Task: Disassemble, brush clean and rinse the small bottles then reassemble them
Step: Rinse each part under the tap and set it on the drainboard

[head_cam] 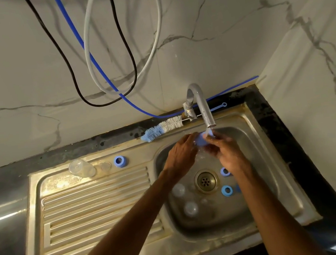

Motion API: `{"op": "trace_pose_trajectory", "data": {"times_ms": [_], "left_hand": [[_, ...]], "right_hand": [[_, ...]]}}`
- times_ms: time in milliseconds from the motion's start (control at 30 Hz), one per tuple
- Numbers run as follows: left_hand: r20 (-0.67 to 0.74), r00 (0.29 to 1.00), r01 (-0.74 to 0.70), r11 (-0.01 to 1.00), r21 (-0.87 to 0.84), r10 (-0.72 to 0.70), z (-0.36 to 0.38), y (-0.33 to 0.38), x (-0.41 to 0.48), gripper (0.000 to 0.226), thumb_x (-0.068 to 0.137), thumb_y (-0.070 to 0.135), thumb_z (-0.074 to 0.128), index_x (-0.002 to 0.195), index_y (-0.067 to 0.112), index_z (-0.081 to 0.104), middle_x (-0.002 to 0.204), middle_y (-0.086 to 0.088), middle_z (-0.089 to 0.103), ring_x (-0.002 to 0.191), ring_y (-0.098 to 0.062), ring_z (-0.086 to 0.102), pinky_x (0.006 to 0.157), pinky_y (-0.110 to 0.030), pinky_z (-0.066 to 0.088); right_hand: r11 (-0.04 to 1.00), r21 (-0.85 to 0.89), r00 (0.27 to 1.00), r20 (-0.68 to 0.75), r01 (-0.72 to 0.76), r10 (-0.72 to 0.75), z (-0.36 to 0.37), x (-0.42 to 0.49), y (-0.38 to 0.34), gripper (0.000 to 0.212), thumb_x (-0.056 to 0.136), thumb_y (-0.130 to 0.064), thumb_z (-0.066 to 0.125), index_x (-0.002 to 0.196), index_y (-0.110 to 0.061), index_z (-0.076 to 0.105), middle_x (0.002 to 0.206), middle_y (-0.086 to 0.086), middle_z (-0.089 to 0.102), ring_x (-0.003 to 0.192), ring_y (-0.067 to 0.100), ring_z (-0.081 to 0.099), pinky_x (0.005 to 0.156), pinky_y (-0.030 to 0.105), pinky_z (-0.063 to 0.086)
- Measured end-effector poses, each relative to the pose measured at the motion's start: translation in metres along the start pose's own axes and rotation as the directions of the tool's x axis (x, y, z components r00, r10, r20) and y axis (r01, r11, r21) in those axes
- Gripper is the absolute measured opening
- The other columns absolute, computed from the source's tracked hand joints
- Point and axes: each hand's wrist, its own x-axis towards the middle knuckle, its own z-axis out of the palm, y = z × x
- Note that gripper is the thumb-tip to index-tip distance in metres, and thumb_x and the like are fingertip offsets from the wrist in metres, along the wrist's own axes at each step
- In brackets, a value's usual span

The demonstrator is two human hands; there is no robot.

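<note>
Grip: closed on blue cap [201,140] from both sides, with left hand [182,154] curled round its left edge and right hand [224,151] pinching its right edge; fingertips nearly meeting over it.
Blue cap: held above the basin, just under the mouth of the tap [201,105], in a thin stream of water [209,131]; mostly hidden by fingers.
Below the hands: blurred by splashing water; cannot tell whether anything clear is held there.
Basin floor, right: upper blue ring [225,171] just right of the drain [206,180], partly behind the right wrist; lower blue ring [226,190] near it, hole facing up; a sliver of more blue beside that, cut off by the forearm.
Basin floor, left: clear domed piece [178,190] left of the drain; second clear domed piece [191,208] nearer the body, apart from the first.
Drainboard [98,204]: clear bottle [81,168] lying on its side at the back edge; small clear piece [105,166] just beside it; third blue ring [120,161] to the right of that, upright with hole showing.
Back ledge: bottle brush [163,128] lying flat behind the sink [288,177], blue-and-white bristles pointing left, wire handle passing behind the tap.
Wall: marble-patterned, with a black cable [67,61], a grey cable [87,52] and a blue tube [98,65] hanging in loops.
</note>
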Motion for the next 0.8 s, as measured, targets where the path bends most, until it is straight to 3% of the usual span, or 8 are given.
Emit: {"op": "trace_pose_trajectory", "data": {"times_ms": [67,133,300,467,533,600,667,800], "left_hand": [[0.009,0.999,0.045,0.999,-0.013,-0.045,0.001,-0.010,-0.005,0.044,0.097,0.010,0.060,0.140,0.017,0.051,0.133,-0.010,0.062,0.117,-0.024,0.061,0.098,-0.040,0.053],[0.021,0.996,0.086,0.996,-0.030,-0.085,0.004,-0.017,-0.009,0.048,0.091,0.006,0.061,0.137,0.019,0.053,0.133,-0.006,0.063,0.120,-0.023,0.061,0.100,-0.044,0.052],[0.019,0.988,0.155,0.985,-0.073,-0.154,0.000,-0.016,-0.009,0.048,0.088,0.000,0.058,0.134,0.016,0.055,0.130,-0.006,0.064,0.120,-0.022,0.060,0.103,-0.040,0.050],[-0.015,0.992,0.122,0.982,-0.142,-0.125,-0.001,-0.016,0.000,0.039,0.089,0.005,0.057,0.125,0.019,0.060,0.122,-0.002,0.067,0.108,-0.014,0.063,0.092,-0.039,0.056],[-0.069,0.993,0.081,0.979,-0.186,-0.095,-0.001,-0.011,0.002,0.029,0.094,0.006,0.057,0.122,0.013,0.064,0.118,-0.004,0.069,0.101,-0.006,0.061,0.090,-0.034,0.056],[-0.122,0.989,0.045,0.944,-0.326,-0.089,-0.003,-0.004,0.002,0.025,0.102,0.011,0.051,0.122,0.005,0.065,0.111,-0.006,0.070,0.094,0.001,0.061,0.087,-0.030,0.056],[-0.171,0.981,-0.013,0.852,-0.523,-0.091,-0.003,0.011,-0.001,0.030,0.107,0.014,0.042,0.121,-0.001,0.064,0.107,-0.007,0.070,0.093,0.000,0.066,0.083,-0.023,0.055],[-0.026,0.974,0.148,0.720,-0.678,-0.224,0.006,0.040,0.005,0.027,0.109,0.033,0.045,0.123,0.013,0.057,0.106,-0.003,0.068,0.095,-0.012,0.069,0.084,-0.032,0.060]], "right_hand": [[0.880,-0.441,0.982,0.012,0.174,-0.188,0.003,0.001,0.004,0.037,0.082,-0.012,0.081,0.116,-0.014,0.067,0.099,-0.004,0.071,0.093,0.010,0.069,0.076,0.015,0.057],[0.659,-0.691,0.944,0.102,0.295,-0.315,0.005,0.001,0.015,0.047,0.078,-0.020,0.086,0.121,-0.013,0.067,0.103,-0.005,0.072,0.093,0.005,0.068,0.069,0.008,0.051],[0.508,-0.669,0.779,0.174,0.542,-0.602,0.013,-0.011,0.015,0.039,0.080,-0.023,0.085,0.113,-0.012,0.066,0.100,-0.004,0.072,0.088,0.000,0.068,0.077,0.017,0.055],[0.376,-0.709,0.685,0.206,0.597,-0.698,0.011,-0.014,0.019,0.041,0.082,-0.024,0.084,0.117,-0.011,0.065,0.105,-0.005,0.071,0.091,0.003,0.067,0.082,0.020,0.055],[0.445,-0.704,0.750,0.189,0.554,-0.634,0.009,-0.010,0.019,0.038,0.083,-0.026,0.083,0.116,-0.018,0.066,0.104,-0.010,0.071,0.091,-0.002,0.067,0.083,0.020,0.057],[0.740,-0.568,0.911,0.043,0.360,-0.410,0.009,-0.009,0.015,0.031,0.089,-0.025,0.077,0.117,-0.017,0.068,0.109,0.001,0.074,0.091,0.005,0.071,0.086,0.032,0.060],[0.966,-0.235,0.994,-0.002,0.109,-0.113,0.011,-0.014,0.008,0.023,0.096,-0.021,0.068,0.114,-0.007,0.067,0.112,0.016,0.073,0.088,0.018,0.074,0.088,0.041,0.060],[0.975,0.059,0.977,0.010,-0.214,0.214,0.019,-0.022,0.014,0.028,0.095,-0.037,0.066,0.108,-0.013,0.068,0.097,0.011,0.075,0.087,0.021,0.074,0.081,0.034,0.058]]}}
